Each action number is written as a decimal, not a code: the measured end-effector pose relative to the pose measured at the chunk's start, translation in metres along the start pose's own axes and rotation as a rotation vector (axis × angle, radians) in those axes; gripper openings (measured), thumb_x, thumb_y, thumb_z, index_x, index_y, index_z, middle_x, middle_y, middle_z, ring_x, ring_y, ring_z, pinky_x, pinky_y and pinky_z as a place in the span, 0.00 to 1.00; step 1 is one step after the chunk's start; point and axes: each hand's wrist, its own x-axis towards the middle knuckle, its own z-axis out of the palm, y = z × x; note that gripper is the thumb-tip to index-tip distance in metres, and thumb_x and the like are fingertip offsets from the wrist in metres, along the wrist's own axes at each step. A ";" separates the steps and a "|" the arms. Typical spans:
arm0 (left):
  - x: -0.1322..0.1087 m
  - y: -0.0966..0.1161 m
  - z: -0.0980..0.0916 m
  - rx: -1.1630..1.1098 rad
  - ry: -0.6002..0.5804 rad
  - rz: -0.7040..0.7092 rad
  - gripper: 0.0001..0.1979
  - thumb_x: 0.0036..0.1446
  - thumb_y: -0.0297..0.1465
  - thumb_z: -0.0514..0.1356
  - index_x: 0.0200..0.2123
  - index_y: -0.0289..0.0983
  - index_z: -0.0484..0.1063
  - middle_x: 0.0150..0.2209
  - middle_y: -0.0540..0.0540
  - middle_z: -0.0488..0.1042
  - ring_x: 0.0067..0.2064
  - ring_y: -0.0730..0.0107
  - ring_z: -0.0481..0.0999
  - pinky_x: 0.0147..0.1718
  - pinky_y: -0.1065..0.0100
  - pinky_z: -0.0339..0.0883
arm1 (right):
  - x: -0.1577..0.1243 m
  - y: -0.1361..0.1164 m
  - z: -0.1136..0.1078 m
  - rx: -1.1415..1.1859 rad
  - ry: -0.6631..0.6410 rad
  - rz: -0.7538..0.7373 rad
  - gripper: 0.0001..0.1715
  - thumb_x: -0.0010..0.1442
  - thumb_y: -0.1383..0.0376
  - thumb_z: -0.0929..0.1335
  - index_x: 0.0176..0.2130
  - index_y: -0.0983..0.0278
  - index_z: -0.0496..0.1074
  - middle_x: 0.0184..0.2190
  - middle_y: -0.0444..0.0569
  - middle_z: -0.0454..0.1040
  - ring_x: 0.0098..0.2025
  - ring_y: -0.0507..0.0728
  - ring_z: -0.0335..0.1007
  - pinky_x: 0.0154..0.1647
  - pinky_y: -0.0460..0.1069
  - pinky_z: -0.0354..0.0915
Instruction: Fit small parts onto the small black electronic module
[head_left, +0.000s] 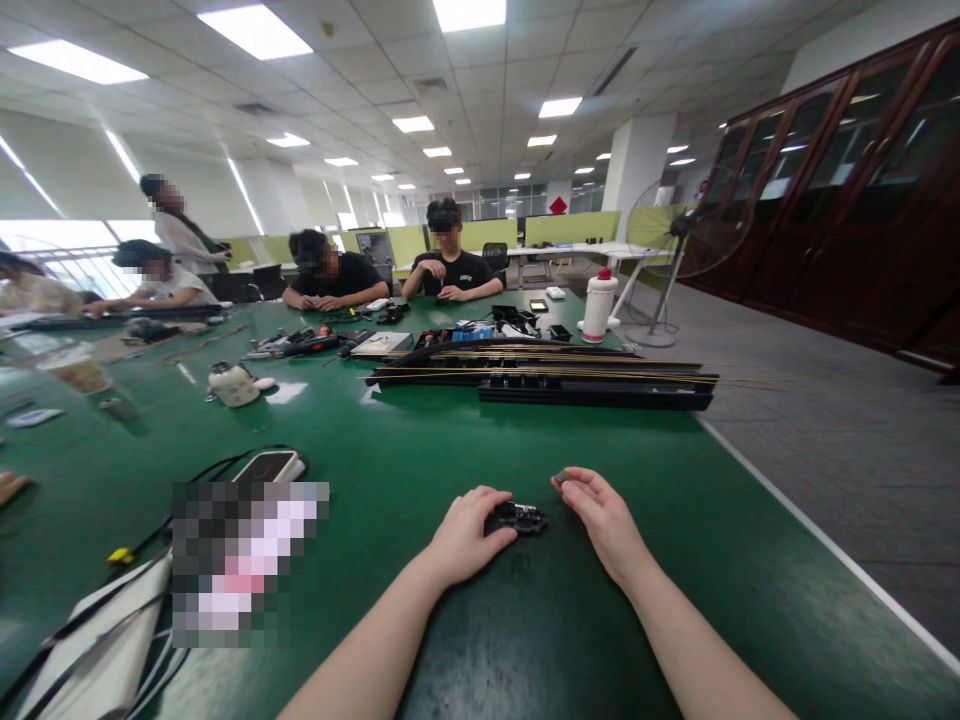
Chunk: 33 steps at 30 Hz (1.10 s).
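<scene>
Left hand (474, 535): thumb and fingers closed about the left end of a black part (527, 518), which lies on the green counter (390, 480) directly before the wearer. Right hand (606, 520): thumb and fingertips pinching a small grey piece (559, 478), raised slightly to the right of the black part and apart from it; exact form of the piece too small to determine. To the left of the hands, well apart: a phone (266, 467), dark cables (217, 466) and a white flat item (97, 640) crossed by cords. Beyond the hands: black rails (600, 396) lying crosswise, thin brass-coloured rods (585, 373) along them, some ends overhanging. Left of the rails, a squat pale jar (234, 383); behind them, assorted tools (315, 340) and a white bottle (598, 308) with a red top, upright. At the far side, two persons in black shirts, seated; right, a standing fan (679, 228) before dark wooden cabinets (847, 170)
</scene>
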 end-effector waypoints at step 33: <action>0.000 -0.002 0.001 0.008 0.006 0.011 0.22 0.52 0.33 0.61 0.52 0.39 0.66 0.48 0.44 0.70 0.50 0.59 0.68 0.49 0.60 0.62 | -0.003 0.003 0.006 -0.329 -0.181 -0.097 0.19 0.45 0.55 0.73 0.37 0.62 0.75 0.38 0.50 0.78 0.43 0.60 0.73 0.50 0.57 0.64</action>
